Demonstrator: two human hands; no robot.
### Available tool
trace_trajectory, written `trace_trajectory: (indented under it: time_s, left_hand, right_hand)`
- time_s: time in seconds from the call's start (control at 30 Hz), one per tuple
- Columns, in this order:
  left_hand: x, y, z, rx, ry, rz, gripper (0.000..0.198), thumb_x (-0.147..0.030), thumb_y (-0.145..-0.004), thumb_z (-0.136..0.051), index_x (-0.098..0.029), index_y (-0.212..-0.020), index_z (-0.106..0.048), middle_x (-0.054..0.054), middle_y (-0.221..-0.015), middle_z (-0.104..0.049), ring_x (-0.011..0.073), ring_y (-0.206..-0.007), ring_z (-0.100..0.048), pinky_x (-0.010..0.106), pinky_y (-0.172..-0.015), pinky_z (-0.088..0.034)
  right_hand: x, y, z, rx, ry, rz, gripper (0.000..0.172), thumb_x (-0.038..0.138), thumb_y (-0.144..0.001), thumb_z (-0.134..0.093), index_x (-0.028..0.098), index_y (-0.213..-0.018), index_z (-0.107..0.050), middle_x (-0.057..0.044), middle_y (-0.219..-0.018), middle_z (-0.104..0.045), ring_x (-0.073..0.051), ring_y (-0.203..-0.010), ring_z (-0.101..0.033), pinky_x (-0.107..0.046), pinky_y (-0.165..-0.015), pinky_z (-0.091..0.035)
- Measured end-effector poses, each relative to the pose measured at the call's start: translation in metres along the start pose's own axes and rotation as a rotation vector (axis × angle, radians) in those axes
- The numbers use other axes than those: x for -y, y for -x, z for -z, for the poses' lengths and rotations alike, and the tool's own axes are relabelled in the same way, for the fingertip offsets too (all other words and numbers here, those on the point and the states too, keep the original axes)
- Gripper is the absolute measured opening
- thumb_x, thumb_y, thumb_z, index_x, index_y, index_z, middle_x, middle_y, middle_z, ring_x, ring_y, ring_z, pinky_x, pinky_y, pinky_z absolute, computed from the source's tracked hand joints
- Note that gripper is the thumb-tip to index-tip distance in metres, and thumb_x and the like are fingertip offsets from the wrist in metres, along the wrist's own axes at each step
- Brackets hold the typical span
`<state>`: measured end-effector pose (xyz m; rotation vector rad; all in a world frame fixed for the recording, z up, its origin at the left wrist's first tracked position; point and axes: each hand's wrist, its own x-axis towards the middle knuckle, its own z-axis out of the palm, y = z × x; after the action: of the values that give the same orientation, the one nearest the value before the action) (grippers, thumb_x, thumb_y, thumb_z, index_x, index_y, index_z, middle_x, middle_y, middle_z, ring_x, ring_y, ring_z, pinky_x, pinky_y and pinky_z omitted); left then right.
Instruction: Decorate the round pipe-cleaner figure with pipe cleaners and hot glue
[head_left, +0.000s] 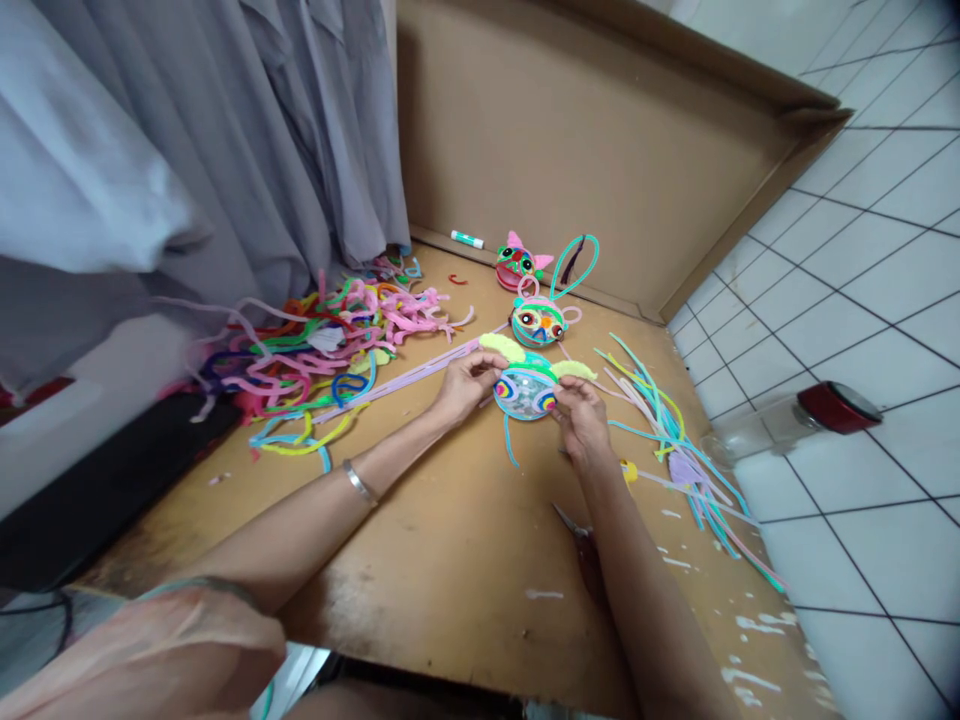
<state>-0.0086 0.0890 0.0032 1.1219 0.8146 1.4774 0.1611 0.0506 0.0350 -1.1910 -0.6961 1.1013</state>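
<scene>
Between my two hands is a round animal-face craft point(525, 395) made of pipe cleaners, with a clear middle, a green band, pale yellow ears and coiled multicoloured eyes. My left hand point(471, 385) pinches its left edge by one eye. On the opposite side, the fingers of my right hand point(583, 415) close on the edge by the other eye. A blue pipe cleaner point(510, 443) hangs below the craft. Just beyond it sits a second face point(538, 322) with pink loop ears, and behind that a red-and-green face point(516, 266) with pink pointed ears.
A tangled heap of pipe cleaners point(337, 345) lies at left, more loose pipe cleaners point(675, 440) at right. Pliers or scissors point(576, 530) rest near my right forearm. A glue stick point(467, 239) lies by the cardboard point(600, 140). A red-capped bottle point(825, 408) is at right.
</scene>
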Motion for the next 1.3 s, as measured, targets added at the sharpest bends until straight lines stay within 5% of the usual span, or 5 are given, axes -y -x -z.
trace_trajectory:
  time_s: [0.4, 0.83, 1.3]
  left_hand:
    - [-0.002, -0.007, 0.005, 0.041, 0.319, 0.309, 0.037, -0.011, -0.041, -0.087, -0.012, -0.07, -0.063, -0.001, -0.073, -0.066, 0.0091, -0.063, -0.06, 0.025, -0.065, -0.05]
    - [0.002, -0.008, 0.006, 0.053, 0.308, 0.298, 0.037, -0.016, -0.046, -0.089, -0.012, -0.071, -0.062, 0.0, -0.072, -0.066, 0.0109, -0.07, -0.061, 0.029, -0.074, -0.049]
    - [-0.002, -0.006, 0.01, 0.154, 0.316, 0.35, 0.028, -0.023, -0.057, -0.083, -0.013, -0.072, -0.062, -0.001, -0.065, -0.059, 0.0091, -0.055, -0.054, 0.019, -0.043, -0.033]
  right_hand:
    - [-0.001, -0.007, 0.005, -0.004, -0.027, -0.053, 0.036, 0.017, -0.044, -0.074, 0.023, -0.071, -0.05, 0.005, -0.074, -0.062, -0.012, -0.068, -0.055, -0.025, -0.06, -0.045]
    - [-0.004, -0.012, 0.01, 0.06, -0.01, -0.034, 0.033, 0.016, -0.048, -0.073, 0.023, -0.072, -0.052, 0.007, -0.071, -0.06, -0.011, -0.065, -0.055, -0.024, -0.06, -0.045]
    - [0.005, -0.02, 0.02, 0.172, -0.018, -0.135, 0.023, 0.016, -0.054, -0.078, 0.021, -0.069, -0.061, 0.005, -0.07, -0.067, -0.012, -0.068, -0.06, -0.027, -0.068, -0.047]
